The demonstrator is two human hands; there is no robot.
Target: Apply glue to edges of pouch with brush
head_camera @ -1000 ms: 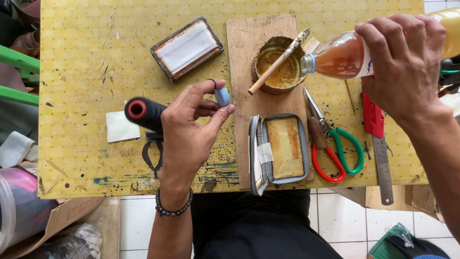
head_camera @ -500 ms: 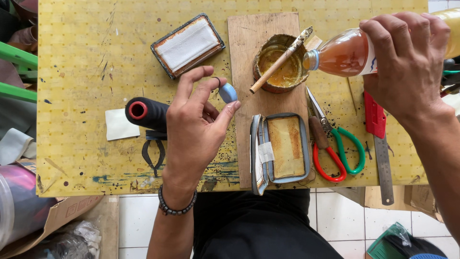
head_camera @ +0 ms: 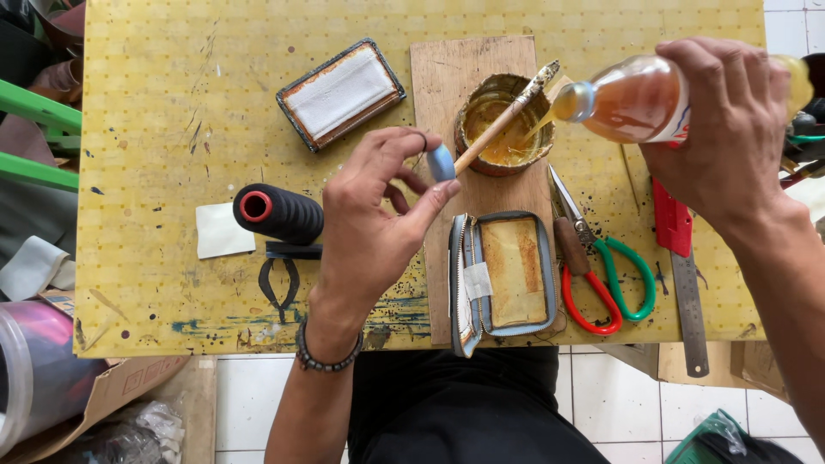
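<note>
We are tipping a clear bottle (head_camera: pixel 640 103) of amber liquid sideways, its mouth pouring a thin stream into the round tin (head_camera: pixel 503 125) on the board. We are pinching a small blue cap (head_camera: pixel 441 162) upright beside that tin.

your yellow dotted cutting mat (head_camera: pixel 172 103), speckled with black marks, carries a pale brown wooden board (head_camera: pixel 455 77). your left hand (head_camera: pixel 374 223) pinches a light blue bottle cap (head_camera: pixel 441 162); your right hand (head_camera: pixel 726 120) tips a clear bottle of amber liquid (head_camera: pixel 636 99). at the mat's right edge lie scissors with one red and one green handle (head_camera: pixel 606 283). a black thread spool with a red core (head_camera: pixel 277 212) sits towards the left.
</note>
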